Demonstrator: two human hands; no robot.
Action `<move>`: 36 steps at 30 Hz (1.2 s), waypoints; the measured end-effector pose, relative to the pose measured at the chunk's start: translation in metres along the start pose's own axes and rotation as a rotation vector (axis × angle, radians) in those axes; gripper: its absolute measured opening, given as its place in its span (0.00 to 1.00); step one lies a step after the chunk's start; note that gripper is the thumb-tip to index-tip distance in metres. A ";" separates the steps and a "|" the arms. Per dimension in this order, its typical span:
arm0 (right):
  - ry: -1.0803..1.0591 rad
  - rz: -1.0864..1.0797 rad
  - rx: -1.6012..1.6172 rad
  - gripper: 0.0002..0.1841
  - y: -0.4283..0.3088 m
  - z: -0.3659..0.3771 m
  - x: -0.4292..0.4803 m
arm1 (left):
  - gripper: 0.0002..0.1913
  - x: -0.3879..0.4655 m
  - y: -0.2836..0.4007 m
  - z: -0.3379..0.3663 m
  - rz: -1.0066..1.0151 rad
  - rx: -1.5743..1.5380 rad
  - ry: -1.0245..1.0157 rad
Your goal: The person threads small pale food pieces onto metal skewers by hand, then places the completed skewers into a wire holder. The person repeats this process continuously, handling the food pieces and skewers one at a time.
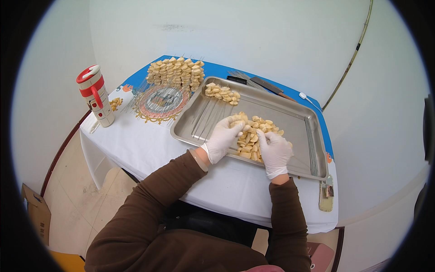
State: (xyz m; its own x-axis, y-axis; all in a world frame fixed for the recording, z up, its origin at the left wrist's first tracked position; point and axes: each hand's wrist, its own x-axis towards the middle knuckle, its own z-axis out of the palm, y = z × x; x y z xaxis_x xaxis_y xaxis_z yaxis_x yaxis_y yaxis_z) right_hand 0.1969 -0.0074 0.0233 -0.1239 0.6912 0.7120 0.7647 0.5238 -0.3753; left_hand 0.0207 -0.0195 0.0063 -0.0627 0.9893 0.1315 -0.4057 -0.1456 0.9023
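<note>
My left hand (222, 137), in a thin white glove, pinches pale cut pieces, perhaps garlic or sliced root, over the metal tray (292, 110). Close to its right, my gloved right hand (277, 153) has its fingers closed; a thin skewer seems to run out of it toward the lower right, though the fingers hide most of it. Between and behind the hands lies a heap of loose pale pieces (249, 144). Several loaded skewers (222, 93) rest in the tray's far left corner. Bare metal skewers (311, 146) lie along its right side.
A large stack of loaded skewers (175, 73) stands at the back left. Left of it are a red and white tumbler (96, 97) and small scraps (116, 103). Behind the tray lie a cleaver (266, 85), a black object (237, 80) and a white plug (302, 96). A phone (326, 200) lies near right.
</note>
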 end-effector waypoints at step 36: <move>-0.157 -0.175 0.245 0.18 0.007 0.012 -0.005 | 0.16 -0.007 0.009 0.010 -0.103 0.142 -0.086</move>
State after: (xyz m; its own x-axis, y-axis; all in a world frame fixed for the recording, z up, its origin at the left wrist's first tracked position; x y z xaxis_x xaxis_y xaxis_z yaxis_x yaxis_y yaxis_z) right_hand 0.1955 -0.0018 0.0099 -0.3502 0.6387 0.6852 0.5508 0.7321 -0.4009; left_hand 0.0266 -0.0277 0.0179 0.0533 0.9965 0.0642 -0.2732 -0.0473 0.9608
